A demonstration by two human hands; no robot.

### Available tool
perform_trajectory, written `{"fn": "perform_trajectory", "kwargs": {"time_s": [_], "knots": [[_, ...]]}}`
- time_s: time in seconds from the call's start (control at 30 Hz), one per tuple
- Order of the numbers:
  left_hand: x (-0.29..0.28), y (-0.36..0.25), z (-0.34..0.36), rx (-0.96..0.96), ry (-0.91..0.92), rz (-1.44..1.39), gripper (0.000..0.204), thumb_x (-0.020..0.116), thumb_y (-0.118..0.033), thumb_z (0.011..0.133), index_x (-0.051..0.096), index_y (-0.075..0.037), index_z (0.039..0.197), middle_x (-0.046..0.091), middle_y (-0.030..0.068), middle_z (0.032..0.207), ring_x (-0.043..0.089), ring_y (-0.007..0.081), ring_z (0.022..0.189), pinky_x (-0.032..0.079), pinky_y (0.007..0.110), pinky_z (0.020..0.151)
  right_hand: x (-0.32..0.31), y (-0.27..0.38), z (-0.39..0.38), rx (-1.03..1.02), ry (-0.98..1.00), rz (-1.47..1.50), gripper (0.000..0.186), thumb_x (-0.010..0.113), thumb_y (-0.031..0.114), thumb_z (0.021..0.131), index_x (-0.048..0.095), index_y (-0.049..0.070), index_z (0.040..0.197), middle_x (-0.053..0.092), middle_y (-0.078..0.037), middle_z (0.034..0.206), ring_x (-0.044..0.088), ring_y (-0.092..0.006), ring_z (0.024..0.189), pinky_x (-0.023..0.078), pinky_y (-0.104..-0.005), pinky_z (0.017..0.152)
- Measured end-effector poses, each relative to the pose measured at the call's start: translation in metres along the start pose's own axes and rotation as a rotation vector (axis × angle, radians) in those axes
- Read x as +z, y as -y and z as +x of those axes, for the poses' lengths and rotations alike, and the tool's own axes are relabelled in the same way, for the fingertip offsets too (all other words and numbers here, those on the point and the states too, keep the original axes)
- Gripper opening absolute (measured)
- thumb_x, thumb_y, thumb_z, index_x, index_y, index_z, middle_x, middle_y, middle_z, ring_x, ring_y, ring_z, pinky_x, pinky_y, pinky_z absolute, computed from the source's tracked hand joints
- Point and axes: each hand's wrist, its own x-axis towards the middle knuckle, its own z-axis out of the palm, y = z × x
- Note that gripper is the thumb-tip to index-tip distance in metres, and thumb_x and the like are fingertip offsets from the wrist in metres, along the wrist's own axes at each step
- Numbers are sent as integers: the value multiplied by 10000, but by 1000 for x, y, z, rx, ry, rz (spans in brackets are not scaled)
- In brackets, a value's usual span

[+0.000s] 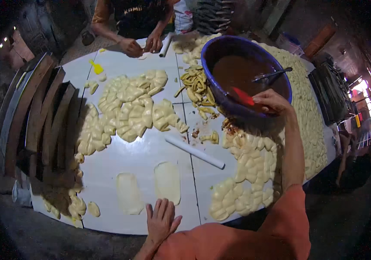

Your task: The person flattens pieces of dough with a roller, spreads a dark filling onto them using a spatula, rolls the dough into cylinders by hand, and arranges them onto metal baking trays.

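My right hand [272, 102] is closed around a red spatula [242, 96], its blade at the near rim of a large blue basin [213, 86]. Inside the basin lies a brown paste [233, 71], with a dark-handled spoon [272, 75] resting in it. Flat on the white table [138, 227], my left hand [163, 219] has its fingers apart and holds nothing. Its fingertips are close to the lower end of a rolled-out dough sheet [167, 183]. A second thin dough sheet [129, 193] lies to the left. Beyond them sits a white rolling pin [195, 151].
Dough pieces [129, 115] cover the table's middle, with more dough [250, 160] at right. Yellowish strips like banana slices [198, 84] lie beside the basin. Stacked trays [42, 117] stand left, a yellow scraper [96, 67] far left. Across the table, another person's hands [142, 47] handle dough.
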Motion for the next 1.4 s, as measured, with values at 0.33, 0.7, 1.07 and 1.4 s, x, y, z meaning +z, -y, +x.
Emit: {"fn": "perform_trajectory", "kwargs": {"time_s": [0.33,0.7,1.07,1.4], "knots": [[-1,10,-21,-23,42,-9,617,701,-403,934,556,-55,1423,505,160,1523,470,312,1426,294,646,1156,126,55,-82,-93,226,-107,297,734,257,950,779,22,1124,630,33,686,502,-28,576,393,-229,501],[-2,13,-21,23,33,-66,619,636,-432,973,514,-61,1453,480,158,1538,416,313,1461,223,666,1185,307,75,-124,-459,96,-766,279,660,360,962,760,102,1001,715,-148,760,689,-388,726,540,-494,683],[2,15,-23,31,-1,-88,605,621,-429,980,518,-59,1448,479,163,1537,418,315,1461,255,665,1170,340,43,-160,-671,-196,-884,194,708,241,920,724,127,1077,615,-54,683,620,-273,569,468,-407,533],[1,16,-24,29,17,-97,600,624,-418,984,510,-66,1457,458,163,1556,405,324,1468,247,676,1169,342,43,-163,-535,-272,-843,161,679,255,953,705,126,1045,605,-72,662,629,-265,570,476,-409,533]]}}
